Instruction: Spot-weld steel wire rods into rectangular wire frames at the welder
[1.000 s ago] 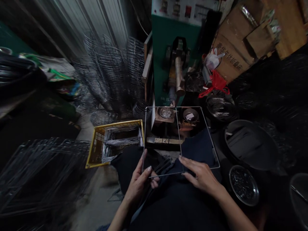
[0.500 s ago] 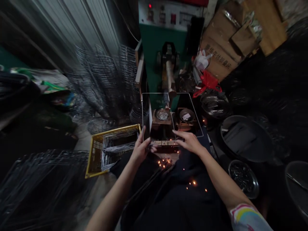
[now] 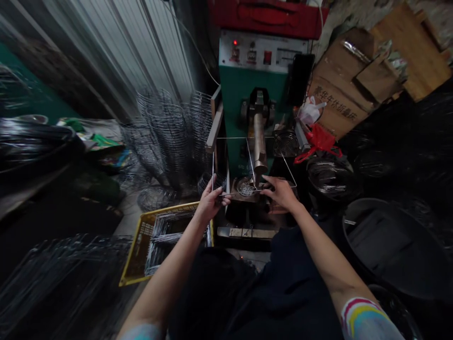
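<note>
I hold a thin rectangular wire frame out in front of me at a green spot-welding machine. My left hand pinches the frame's near left corner. Fingers of my right hand are closed on its near edge, right of the centre wire. The near edge lies under the machine's brass electrode arm, over a small dish of metal bits. The frame's far side tilts up toward the machine.
A yellow crate of stacked wire frames sits low on the left. Piles of wire baskets stand behind it. Cardboard boxes, a red bag and dark round pans crowd the right side.
Both hands carried the wire frame from my lap forward and up to the machine. Sparks flew half a second ago and have stopped. My view has tilted upward.
</note>
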Demonstrator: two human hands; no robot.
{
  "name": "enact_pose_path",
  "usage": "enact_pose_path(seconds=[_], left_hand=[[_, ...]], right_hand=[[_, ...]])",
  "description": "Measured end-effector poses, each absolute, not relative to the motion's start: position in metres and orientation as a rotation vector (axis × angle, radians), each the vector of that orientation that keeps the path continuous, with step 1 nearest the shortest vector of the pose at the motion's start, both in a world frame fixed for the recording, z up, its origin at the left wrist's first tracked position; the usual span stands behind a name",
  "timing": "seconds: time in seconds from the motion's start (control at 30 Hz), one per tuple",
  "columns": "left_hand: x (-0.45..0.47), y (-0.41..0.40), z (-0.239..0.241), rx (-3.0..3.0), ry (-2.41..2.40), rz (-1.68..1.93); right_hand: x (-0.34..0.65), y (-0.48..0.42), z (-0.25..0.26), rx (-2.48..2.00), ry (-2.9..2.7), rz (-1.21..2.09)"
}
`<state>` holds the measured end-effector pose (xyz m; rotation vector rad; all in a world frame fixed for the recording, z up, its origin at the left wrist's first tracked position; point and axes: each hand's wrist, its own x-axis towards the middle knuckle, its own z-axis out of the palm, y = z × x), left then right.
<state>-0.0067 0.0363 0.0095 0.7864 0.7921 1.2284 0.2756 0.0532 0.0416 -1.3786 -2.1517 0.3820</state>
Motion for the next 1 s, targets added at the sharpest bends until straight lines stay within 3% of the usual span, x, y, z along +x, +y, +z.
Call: enact_pose_path(seconds=[0.8,1.0], left_hand=[[0.009,0.015,0.002,0.704,0.771,1.412],[0.008,0.016,-0.004,0.661,0.812,1.387]], right_hand=[[0.283,0.079,0.041,-1.209,-2.182,0.257],[0.316,0.095,0.036,-1.376,-1.777,0.145]])
